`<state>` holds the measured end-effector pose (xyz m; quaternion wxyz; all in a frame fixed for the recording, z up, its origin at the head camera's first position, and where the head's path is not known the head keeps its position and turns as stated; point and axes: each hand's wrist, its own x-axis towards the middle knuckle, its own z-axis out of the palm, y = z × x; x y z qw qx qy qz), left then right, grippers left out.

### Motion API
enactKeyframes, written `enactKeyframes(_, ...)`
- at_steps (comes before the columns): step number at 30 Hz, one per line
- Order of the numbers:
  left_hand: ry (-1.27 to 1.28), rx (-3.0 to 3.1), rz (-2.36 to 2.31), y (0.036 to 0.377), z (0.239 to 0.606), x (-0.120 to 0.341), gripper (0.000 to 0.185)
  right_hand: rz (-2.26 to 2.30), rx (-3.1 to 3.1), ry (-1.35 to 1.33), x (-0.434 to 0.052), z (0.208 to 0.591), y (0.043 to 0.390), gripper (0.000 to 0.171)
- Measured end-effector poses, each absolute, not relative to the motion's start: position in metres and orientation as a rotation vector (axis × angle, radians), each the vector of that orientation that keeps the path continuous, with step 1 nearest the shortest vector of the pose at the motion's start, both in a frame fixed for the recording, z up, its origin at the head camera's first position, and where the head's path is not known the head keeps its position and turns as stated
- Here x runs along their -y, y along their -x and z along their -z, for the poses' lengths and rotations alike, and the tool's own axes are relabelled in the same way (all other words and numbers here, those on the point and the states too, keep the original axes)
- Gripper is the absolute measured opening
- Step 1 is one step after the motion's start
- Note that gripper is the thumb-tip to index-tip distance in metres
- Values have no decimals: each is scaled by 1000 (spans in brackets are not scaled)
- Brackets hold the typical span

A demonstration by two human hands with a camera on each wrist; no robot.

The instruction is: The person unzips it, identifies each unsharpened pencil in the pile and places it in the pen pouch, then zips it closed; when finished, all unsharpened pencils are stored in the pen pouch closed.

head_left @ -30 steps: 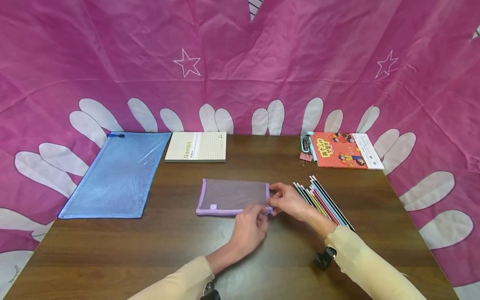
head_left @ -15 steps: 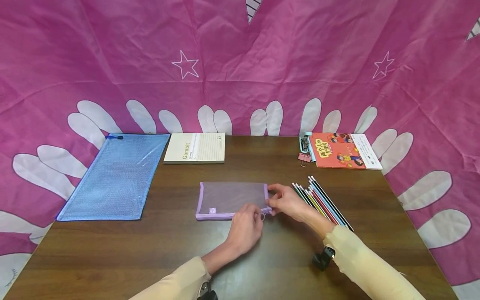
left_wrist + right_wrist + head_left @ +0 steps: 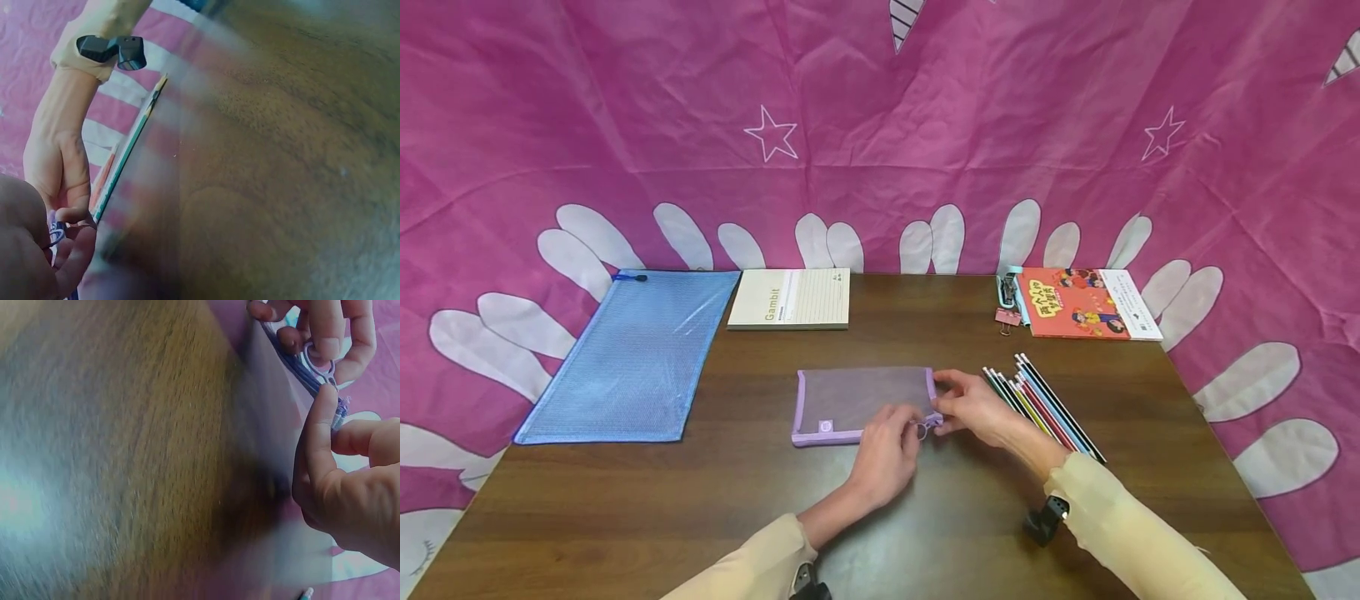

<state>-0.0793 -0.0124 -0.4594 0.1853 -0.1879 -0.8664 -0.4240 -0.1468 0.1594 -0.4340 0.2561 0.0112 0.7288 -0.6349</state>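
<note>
A purple mesh pouch (image 3: 853,402) lies flat in the middle of the brown table (image 3: 700,500). My left hand (image 3: 914,428) pinches the pouch's metal ring zipper pull (image 3: 922,430) at the near right corner. In the right wrist view the ring (image 3: 320,362) sits between the left fingers (image 3: 328,328). My right hand (image 3: 942,408) pinches the right end of the pouch, holding it down. In the left wrist view the ring (image 3: 56,235) shows beside the right hand (image 3: 59,175). A row of coloured pencils (image 3: 1045,407) lies just right of the right hand.
A blue mesh zip bag (image 3: 632,354) lies at the left. At the back edge are a cream "Gambit" notebook (image 3: 790,298), a red picture book (image 3: 1086,302), a pale blue stapler (image 3: 1009,287) and a pink binder clip (image 3: 1006,317). Pink cloth (image 3: 880,125) hangs behind.
My left hand has drawn the zipper pull a little to the left along the pouch's near edge. The right hand has stayed on the pouch's right end.
</note>
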Motion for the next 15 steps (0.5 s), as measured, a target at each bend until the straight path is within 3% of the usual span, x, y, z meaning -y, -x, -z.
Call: enactKeyframes(15,412,2409,1441,76,454,7,28,1896,-1852,-152,-155,434,144,52)
